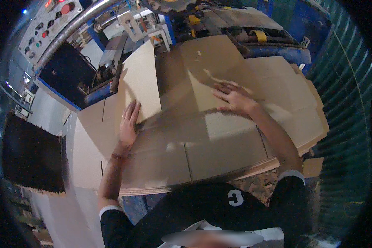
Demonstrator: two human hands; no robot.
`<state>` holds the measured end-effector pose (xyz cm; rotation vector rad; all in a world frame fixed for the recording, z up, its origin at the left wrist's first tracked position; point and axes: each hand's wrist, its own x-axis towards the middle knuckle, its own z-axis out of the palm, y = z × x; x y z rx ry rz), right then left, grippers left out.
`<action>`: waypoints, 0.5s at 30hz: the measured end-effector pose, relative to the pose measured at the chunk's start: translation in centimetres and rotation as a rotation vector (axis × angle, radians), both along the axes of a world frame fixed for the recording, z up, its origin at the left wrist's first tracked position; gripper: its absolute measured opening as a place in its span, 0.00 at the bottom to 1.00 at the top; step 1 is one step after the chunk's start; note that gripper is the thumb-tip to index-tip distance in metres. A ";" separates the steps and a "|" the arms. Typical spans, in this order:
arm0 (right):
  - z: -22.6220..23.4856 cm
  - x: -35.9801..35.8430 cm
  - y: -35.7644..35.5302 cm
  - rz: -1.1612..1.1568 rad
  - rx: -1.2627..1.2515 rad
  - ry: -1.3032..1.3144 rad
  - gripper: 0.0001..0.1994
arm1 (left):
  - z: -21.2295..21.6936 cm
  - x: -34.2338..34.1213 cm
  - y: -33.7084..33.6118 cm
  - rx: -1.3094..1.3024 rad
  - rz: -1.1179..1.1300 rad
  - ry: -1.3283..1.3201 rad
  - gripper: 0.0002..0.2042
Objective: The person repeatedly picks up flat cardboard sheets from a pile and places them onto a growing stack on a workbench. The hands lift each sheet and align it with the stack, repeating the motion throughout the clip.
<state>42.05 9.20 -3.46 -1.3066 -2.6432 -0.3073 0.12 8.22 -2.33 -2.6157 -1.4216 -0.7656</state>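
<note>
Head view: a matte brown cardboard sheet (217, 53) lies atop slotted, creased cardboard blanks (157, 167), before a blue metal roller machine (277, 55). The right hand (234, 99) spreads its grip apart over it; whether the left hand (129, 124) pinches the pale, tapering panel (144, 78), I cannot tell.

left hand (129, 122) touches cardboard (182, 128), right hand (232, 98) over it.

Matt, smooth cardboard sheets (223, 155); glossy metal rail (76, 28); dim ribbed wall (349, 95), perhaps metal.
</note>
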 end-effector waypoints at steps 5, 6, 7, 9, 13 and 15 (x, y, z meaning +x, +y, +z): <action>-0.4 -2.1 4.3 -0.318 -0.055 0.084 0.31 | -0.3 -0.1 7.8 -0.170 0.265 -0.194 0.26; -0.4 -2.4 4.2 -0.286 0.028 0.102 0.31 | -0.2 -0.1 8.1 -0.165 0.295 -0.249 0.28; -0.3 -2.8 3.7 -0.298 0.102 0.082 0.31 | 0.4 -0.2 8.4 -0.120 0.358 -0.137 0.29; 0.1 -1.1 1.1 -0.368 0.092 0.093 0.32 | 1.0 -1.6 6.1 0.220 0.240 0.086 0.33; 0.3 6.6 -9.8 -0.570 0.077 0.490 0.35 | 1.3 -9.9 -2.3 0.349 0.392 -0.275 0.30; -0.6 10.0 -15.5 -0.996 0.436 0.482 0.36 | -0.3 -15.4 -6.7 0.434 0.749 -0.255 0.30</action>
